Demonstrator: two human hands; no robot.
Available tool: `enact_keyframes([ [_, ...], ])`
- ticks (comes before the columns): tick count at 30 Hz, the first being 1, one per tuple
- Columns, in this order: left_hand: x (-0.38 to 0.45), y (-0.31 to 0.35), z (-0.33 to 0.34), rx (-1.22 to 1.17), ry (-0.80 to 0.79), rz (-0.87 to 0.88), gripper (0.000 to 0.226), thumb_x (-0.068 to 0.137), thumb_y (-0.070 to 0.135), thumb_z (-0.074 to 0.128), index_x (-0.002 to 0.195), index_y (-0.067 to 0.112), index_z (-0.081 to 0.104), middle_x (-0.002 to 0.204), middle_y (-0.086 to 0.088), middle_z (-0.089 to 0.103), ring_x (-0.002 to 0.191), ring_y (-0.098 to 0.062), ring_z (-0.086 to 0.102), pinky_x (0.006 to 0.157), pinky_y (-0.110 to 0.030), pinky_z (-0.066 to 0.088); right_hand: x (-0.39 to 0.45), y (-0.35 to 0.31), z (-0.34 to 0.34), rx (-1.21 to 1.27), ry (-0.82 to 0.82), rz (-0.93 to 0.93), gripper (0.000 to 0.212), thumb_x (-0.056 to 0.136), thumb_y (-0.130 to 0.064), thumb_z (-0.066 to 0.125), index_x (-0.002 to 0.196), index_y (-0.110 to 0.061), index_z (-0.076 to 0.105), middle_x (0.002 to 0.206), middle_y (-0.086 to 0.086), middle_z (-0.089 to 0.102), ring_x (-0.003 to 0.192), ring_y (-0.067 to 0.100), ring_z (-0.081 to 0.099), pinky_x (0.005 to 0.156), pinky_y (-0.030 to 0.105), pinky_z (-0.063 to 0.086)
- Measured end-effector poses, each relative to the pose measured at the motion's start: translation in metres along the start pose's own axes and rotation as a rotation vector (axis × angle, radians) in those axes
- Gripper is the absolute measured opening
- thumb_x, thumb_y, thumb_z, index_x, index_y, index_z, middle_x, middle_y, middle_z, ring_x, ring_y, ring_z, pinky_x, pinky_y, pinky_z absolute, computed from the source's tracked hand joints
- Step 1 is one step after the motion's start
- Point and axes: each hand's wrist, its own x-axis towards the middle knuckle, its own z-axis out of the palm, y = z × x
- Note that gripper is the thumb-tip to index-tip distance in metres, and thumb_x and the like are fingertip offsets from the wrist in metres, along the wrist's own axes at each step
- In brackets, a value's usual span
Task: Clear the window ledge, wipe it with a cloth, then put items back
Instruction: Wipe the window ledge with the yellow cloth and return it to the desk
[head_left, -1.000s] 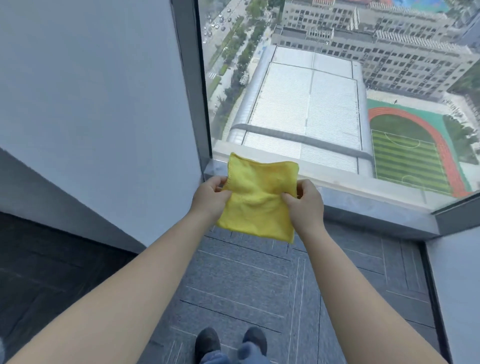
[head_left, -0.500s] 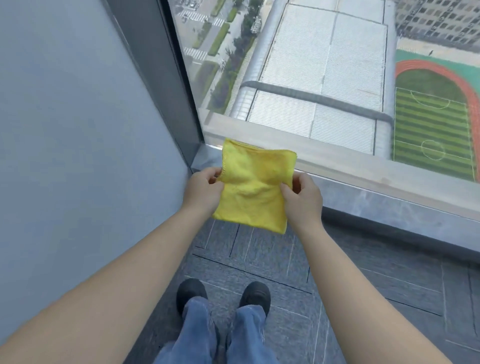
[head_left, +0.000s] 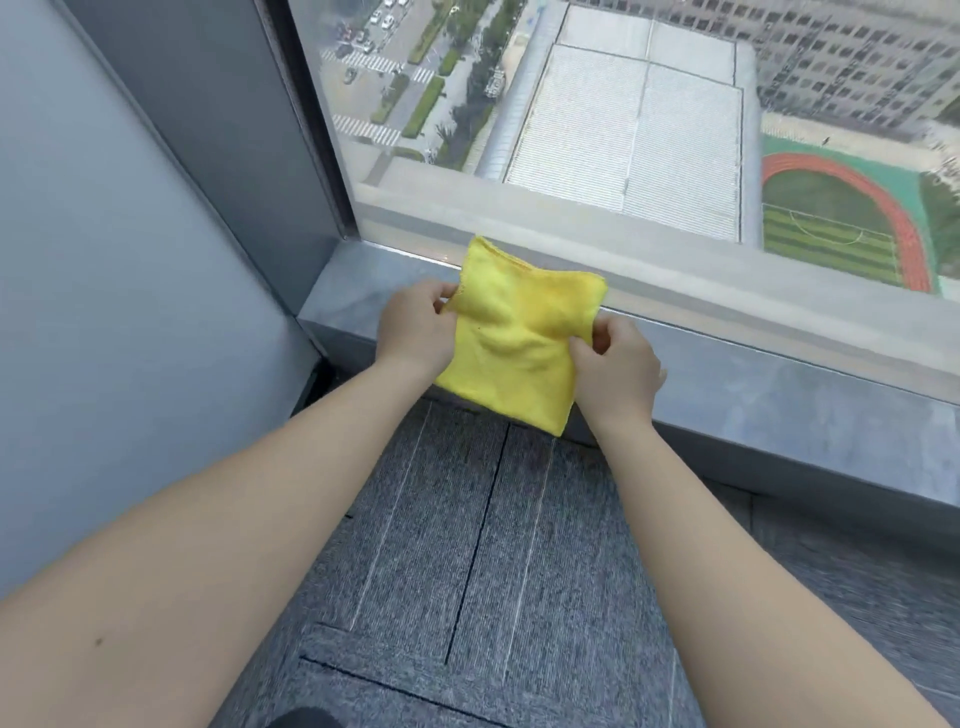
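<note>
A folded yellow cloth hangs between both my hands, just above the left end of the grey stone window ledge. My left hand pinches the cloth's upper left edge. My right hand pinches its right edge, fingers bunched into the fabric. The cloth's top corners stand over the ledge and its lower corner droops in front of the ledge's face. The visible part of the ledge carries no items.
The window glass rises straight from the ledge, with a dark frame post at its left. A grey wall closes the left side. Grey carpet tiles cover the floor below me.
My view has swung closer to the ledge's left corner. Both hands have carried the cloth forward and down, from in front of the ledge to just over it.
</note>
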Motion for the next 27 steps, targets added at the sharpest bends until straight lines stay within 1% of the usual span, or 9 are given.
enact_keyframes([
  [2,0.016,-0.015,0.014,0.032,0.026,0.007,0.027,0.085,0.007,0.048,0.108,0.007,0.062,0.107,-0.013,0.066,0.100,-0.030,0.057,0.073,-0.027,0.037,0.012,0.013,0.019,-0.052,-0.002,-0.004,0.019,0.085,-0.017,0.051,0.101,-0.010,0.060,0.089,0.005,0.056,0.106,0.030,0.049,0.082,0.033,0.023],
  [4,0.027,-0.025,0.021,0.045,0.039,-0.018,0.026,0.084,0.009,0.051,0.108,0.005,0.060,0.112,-0.017,0.065,0.104,-0.030,0.057,0.080,-0.029,0.040,0.018,0.021,0.028,-0.150,-0.003,0.012,0.025,0.085,-0.020,0.053,0.108,-0.011,0.056,0.108,0.008,0.061,0.113,0.030,0.045,0.091,0.036,0.027],
  [7,0.031,-0.033,0.022,0.034,0.004,-0.054,0.031,0.084,0.008,0.054,0.114,0.002,0.054,0.117,-0.018,0.062,0.108,-0.029,0.056,0.090,-0.030,0.040,0.018,0.021,0.029,-0.278,0.017,0.009,0.047,0.083,-0.021,0.058,0.127,-0.011,0.041,0.135,0.011,0.042,0.125,0.030,0.034,0.101,0.038,0.026],
  [11,0.027,-0.043,0.013,0.115,-0.008,-0.009,0.033,0.086,0.012,0.049,0.118,0.005,0.052,0.128,-0.015,0.055,0.116,-0.029,0.051,0.095,-0.030,0.037,0.015,0.008,0.044,-0.357,-0.101,-0.279,0.056,0.087,-0.020,0.051,0.139,-0.012,0.030,0.153,0.010,0.020,0.138,0.027,0.022,0.110,0.037,0.019],
  [14,0.027,-0.061,0.002,0.258,0.034,0.063,0.033,0.087,0.013,0.046,0.119,0.006,0.052,0.135,-0.016,0.047,0.124,-0.031,0.040,0.101,-0.030,0.026,0.017,-0.002,0.071,-0.476,-0.280,-0.398,0.061,0.091,-0.033,0.046,0.145,-0.023,0.019,0.159,0.005,0.001,0.145,0.032,0.002,0.116,0.049,0.005],
  [16,0.027,-0.075,-0.006,0.334,0.055,0.077,0.035,0.087,0.013,0.046,0.121,0.005,0.050,0.142,-0.019,0.037,0.132,-0.031,0.030,0.107,-0.032,0.019,0.020,-0.002,0.086,-0.570,-0.375,-0.355,0.063,0.091,-0.048,0.036,0.145,-0.036,0.005,0.158,0.000,-0.013,0.143,0.039,-0.014,0.111,0.063,-0.006],
  [18,0.029,-0.087,-0.014,0.385,0.069,0.047,0.038,0.088,0.016,0.047,0.124,0.004,0.047,0.147,-0.021,0.027,0.137,-0.032,0.023,0.112,-0.036,0.016,0.023,-0.001,0.096,-0.652,-0.390,-0.296,0.064,0.090,-0.057,0.025,0.144,-0.038,-0.004,0.157,0.001,-0.018,0.140,0.042,-0.021,0.106,0.068,-0.012],
  [22,0.031,-0.103,-0.023,0.431,0.042,-0.002,0.046,0.090,0.019,0.041,0.132,0.000,0.033,0.151,-0.023,0.016,0.141,-0.031,0.014,0.115,-0.038,0.012,0.025,-0.005,0.108,-0.686,-0.308,-0.222,0.067,0.091,-0.057,0.019,0.146,-0.027,-0.007,0.157,0.005,-0.015,0.142,0.038,-0.018,0.108,0.066,-0.012],
  [27,0.035,-0.111,-0.029,0.378,0.010,0.000,0.045,0.092,0.013,0.035,0.134,-0.004,0.029,0.152,-0.020,0.017,0.142,-0.028,0.016,0.115,-0.034,0.012,0.031,-0.023,0.128,-0.674,-0.243,-0.210,0.066,0.094,-0.049,0.020,0.147,-0.016,-0.001,0.158,0.010,-0.004,0.144,0.036,-0.010,0.113,0.057,-0.009],
])
